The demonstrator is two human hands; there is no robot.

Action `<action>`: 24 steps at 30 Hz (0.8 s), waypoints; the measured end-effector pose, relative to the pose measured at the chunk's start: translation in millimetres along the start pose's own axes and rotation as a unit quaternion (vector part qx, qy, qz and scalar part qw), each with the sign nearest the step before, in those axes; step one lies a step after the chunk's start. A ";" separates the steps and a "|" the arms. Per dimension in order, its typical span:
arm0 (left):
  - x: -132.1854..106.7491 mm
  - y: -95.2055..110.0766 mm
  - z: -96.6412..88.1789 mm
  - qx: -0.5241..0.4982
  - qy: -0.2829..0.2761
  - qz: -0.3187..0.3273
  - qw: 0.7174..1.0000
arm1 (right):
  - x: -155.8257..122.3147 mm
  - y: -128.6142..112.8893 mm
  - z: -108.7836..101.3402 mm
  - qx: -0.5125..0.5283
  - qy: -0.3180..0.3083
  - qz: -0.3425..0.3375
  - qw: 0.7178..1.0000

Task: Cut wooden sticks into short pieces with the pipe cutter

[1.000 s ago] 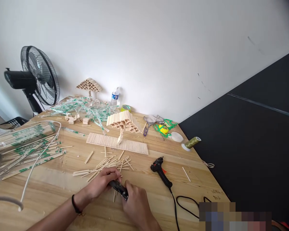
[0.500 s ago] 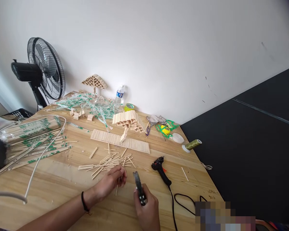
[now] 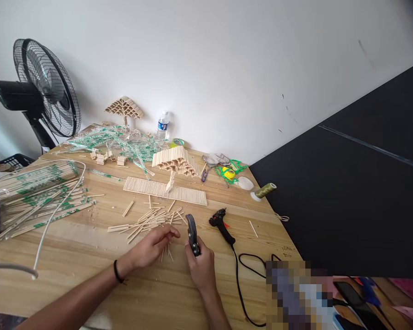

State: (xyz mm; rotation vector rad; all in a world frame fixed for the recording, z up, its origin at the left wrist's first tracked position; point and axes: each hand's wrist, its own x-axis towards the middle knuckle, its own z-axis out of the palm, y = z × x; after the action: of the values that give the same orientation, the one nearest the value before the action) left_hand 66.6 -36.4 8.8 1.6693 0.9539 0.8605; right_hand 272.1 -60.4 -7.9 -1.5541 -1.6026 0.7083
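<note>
My right hand (image 3: 201,268) is closed around the handles of dark pliers (image 3: 192,233), whose head points up and away from me. To the left of it, my left hand (image 3: 154,245) hovers low over the table with its fingers stretched loosely, and nothing shows in them. A few short wooden sticks (image 3: 170,253) lie beneath those fingers. Just beyond is a loose pile of cut sticks (image 3: 147,222). Behind the pile, a stick-built tree (image 3: 174,162) with a broad canopy stands on a flat strip of sticks (image 3: 189,197).
A black glue gun (image 3: 223,225) lies to the right, its cord running forward. Wrapped chopsticks (image 3: 51,190) and a white cable (image 3: 43,243) fill the left side. Behind are wrappers (image 3: 124,144), another stick tree (image 3: 124,109), a bottle (image 3: 163,126), a thread spool (image 3: 264,191) and a fan (image 3: 48,89).
My left fingers have loosened, and short sticks now lie below them. The pliers have moved up and slightly left with my right hand. The whole view has shifted a little.
</note>
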 end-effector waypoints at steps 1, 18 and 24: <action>0.9 1.8 -1.8 0.023 -0.001 0.006 1.000 | 0.3 -1.0 0.2 -0.001 -0.003 -0.001 1.000; -3.4 -25.8 -51.7 0.303 0.029 0.063 0.951 | -2.3 -4.7 0.3 -0.027 -0.002 -0.003 1.000; -6.3 -30.4 -44.9 0.324 0.037 0.085 0.941 | 3.5 -6.2 4.9 -0.061 -0.017 -0.001 0.998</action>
State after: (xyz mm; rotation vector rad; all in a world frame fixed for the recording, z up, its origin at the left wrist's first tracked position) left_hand 18.6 -17.9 -9.4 2.3200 1.2462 0.7678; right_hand 264.7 -57.0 -4.9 -1.6339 -1.7001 0.6504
